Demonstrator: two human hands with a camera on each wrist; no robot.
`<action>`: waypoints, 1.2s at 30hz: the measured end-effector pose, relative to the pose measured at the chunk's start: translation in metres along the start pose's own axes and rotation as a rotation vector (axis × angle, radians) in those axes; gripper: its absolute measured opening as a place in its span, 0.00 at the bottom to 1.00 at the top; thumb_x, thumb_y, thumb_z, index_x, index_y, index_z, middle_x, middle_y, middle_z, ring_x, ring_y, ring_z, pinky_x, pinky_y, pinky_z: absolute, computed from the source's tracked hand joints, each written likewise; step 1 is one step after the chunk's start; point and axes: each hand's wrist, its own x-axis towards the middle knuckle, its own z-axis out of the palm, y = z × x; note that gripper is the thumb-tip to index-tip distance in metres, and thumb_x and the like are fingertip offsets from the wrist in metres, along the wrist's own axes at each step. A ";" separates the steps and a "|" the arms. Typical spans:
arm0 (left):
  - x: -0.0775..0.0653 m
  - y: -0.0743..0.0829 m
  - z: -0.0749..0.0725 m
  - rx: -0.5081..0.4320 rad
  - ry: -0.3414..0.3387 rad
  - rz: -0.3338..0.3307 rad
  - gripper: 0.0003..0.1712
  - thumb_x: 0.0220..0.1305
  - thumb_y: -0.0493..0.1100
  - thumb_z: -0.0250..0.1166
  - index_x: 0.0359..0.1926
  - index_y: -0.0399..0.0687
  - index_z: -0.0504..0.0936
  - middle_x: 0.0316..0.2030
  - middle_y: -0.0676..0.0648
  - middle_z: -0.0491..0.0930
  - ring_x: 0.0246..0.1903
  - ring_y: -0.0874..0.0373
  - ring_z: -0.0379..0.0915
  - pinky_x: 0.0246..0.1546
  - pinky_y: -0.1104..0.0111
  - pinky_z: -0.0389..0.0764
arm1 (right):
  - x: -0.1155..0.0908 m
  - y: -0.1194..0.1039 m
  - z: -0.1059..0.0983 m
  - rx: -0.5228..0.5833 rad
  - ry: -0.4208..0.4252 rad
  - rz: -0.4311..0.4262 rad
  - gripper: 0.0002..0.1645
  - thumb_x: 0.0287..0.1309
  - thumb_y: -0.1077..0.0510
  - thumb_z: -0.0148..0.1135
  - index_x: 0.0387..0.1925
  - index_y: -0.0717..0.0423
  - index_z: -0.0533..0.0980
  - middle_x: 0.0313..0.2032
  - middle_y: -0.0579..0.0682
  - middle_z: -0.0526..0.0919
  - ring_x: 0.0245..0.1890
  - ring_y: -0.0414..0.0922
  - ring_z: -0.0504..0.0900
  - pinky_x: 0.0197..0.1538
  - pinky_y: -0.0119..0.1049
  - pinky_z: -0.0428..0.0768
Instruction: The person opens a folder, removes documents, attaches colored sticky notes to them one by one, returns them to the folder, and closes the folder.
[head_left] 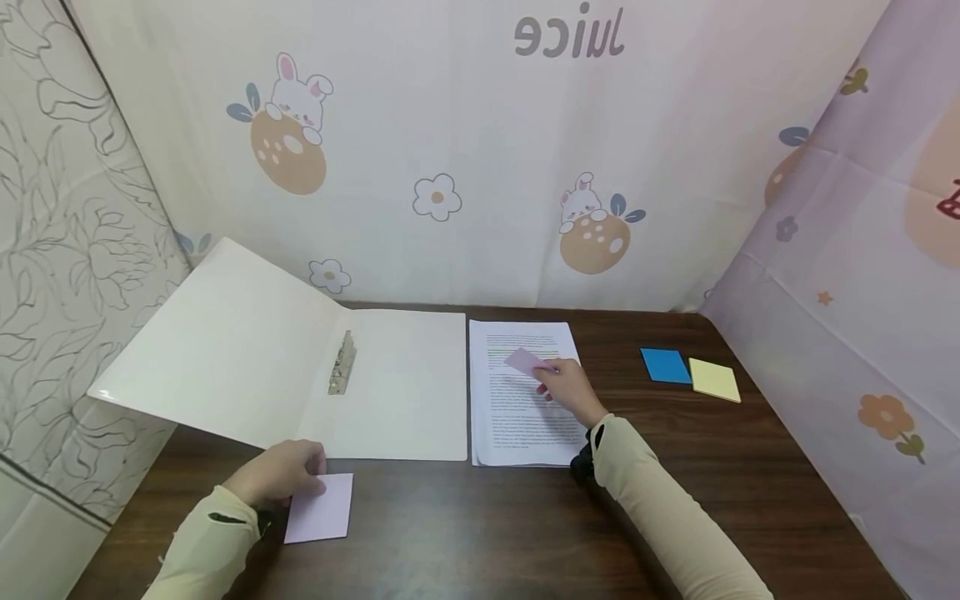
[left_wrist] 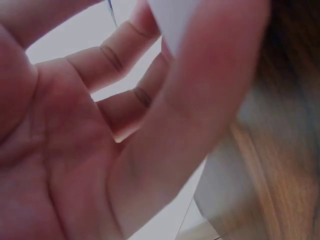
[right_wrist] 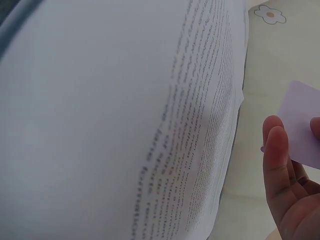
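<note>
A lilac sticky note pad [head_left: 322,510] lies at the front left, and my left hand [head_left: 281,472] pinches its upper left corner. In the left wrist view, a pale piece of the pad [left_wrist: 172,20] shows between thumb and fingers. My right hand [head_left: 567,388] holds a single lilac sticky note [head_left: 522,361] over a stack of printed pages [head_left: 517,421] with a highlighted line near the top. The right wrist view shows the note between thumb and fingers, with a small purple tip [right_wrist: 262,149] poking out beside a finger; what it belongs to is hidden.
An open white ring binder [head_left: 408,383] lies left of the pages, its cover [head_left: 225,350] tilted up and its metal clip [head_left: 342,363] bare. A blue sticky pad [head_left: 665,366] and a yellow sticky pad [head_left: 714,380] sit to the right. Printed curtains [head_left: 480,150] bound the dark wooden table [head_left: 450,533].
</note>
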 end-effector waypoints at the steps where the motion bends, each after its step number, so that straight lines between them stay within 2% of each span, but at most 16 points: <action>1: -0.001 0.000 0.001 0.019 0.008 0.004 0.09 0.51 0.35 0.69 0.27 0.46 0.75 0.24 0.48 0.74 0.22 0.54 0.71 0.20 0.65 0.73 | 0.000 0.000 0.000 0.001 -0.001 -0.002 0.21 0.68 0.56 0.56 0.54 0.68 0.77 0.41 0.65 0.83 0.30 0.48 0.81 0.36 0.38 0.81; 5: -0.002 0.002 0.002 0.093 0.042 0.014 0.10 0.50 0.36 0.70 0.26 0.46 0.75 0.22 0.49 0.74 0.20 0.55 0.70 0.20 0.65 0.71 | -0.001 0.000 0.002 0.004 -0.005 -0.008 0.20 0.67 0.57 0.56 0.53 0.69 0.77 0.40 0.65 0.84 0.29 0.47 0.81 0.35 0.38 0.82; 12: 0.000 0.006 0.002 0.172 0.061 -0.007 0.11 0.49 0.40 0.73 0.29 0.45 0.77 0.25 0.49 0.77 0.26 0.56 0.71 0.26 0.64 0.72 | -0.001 0.001 0.003 0.006 -0.001 -0.012 0.19 0.66 0.57 0.57 0.52 0.68 0.78 0.37 0.64 0.84 0.28 0.46 0.81 0.34 0.38 0.82; 16: -0.001 0.008 0.000 0.160 0.063 -0.017 0.11 0.51 0.43 0.72 0.31 0.44 0.79 0.27 0.48 0.79 0.27 0.56 0.72 0.27 0.63 0.73 | -0.001 0.004 0.003 -0.003 -0.002 -0.013 0.19 0.66 0.57 0.57 0.51 0.67 0.79 0.34 0.63 0.85 0.27 0.45 0.81 0.33 0.38 0.82; 23: 0.004 0.015 -0.004 0.104 0.152 0.030 0.10 0.60 0.47 0.66 0.33 0.44 0.79 0.29 0.48 0.82 0.28 0.57 0.74 0.27 0.65 0.74 | -0.002 0.005 0.003 -0.016 -0.003 -0.014 0.18 0.66 0.57 0.57 0.50 0.68 0.79 0.33 0.61 0.85 0.26 0.44 0.80 0.33 0.38 0.81; 27: 0.009 0.023 -0.006 0.079 0.176 0.039 0.11 0.64 0.48 0.63 0.36 0.44 0.79 0.31 0.48 0.82 0.30 0.57 0.75 0.29 0.63 0.76 | -0.004 0.002 0.003 -0.012 -0.006 -0.011 0.19 0.66 0.57 0.57 0.51 0.67 0.79 0.35 0.61 0.84 0.29 0.46 0.81 0.34 0.38 0.81; 33: 0.016 0.040 -0.007 0.093 0.218 0.092 0.11 0.64 0.48 0.63 0.37 0.45 0.81 0.35 0.48 0.83 0.34 0.57 0.78 0.36 0.59 0.79 | -0.005 0.002 0.004 -0.034 -0.006 -0.017 0.19 0.68 0.57 0.56 0.52 0.66 0.78 0.34 0.59 0.84 0.31 0.46 0.80 0.35 0.38 0.81; 36: 0.019 0.048 -0.007 0.079 0.221 0.115 0.11 0.65 0.48 0.63 0.37 0.45 0.81 0.35 0.48 0.84 0.34 0.57 0.78 0.36 0.60 0.79 | -0.006 0.003 0.004 -0.043 -0.011 -0.022 0.19 0.68 0.57 0.56 0.53 0.67 0.77 0.35 0.59 0.83 0.31 0.46 0.80 0.34 0.37 0.80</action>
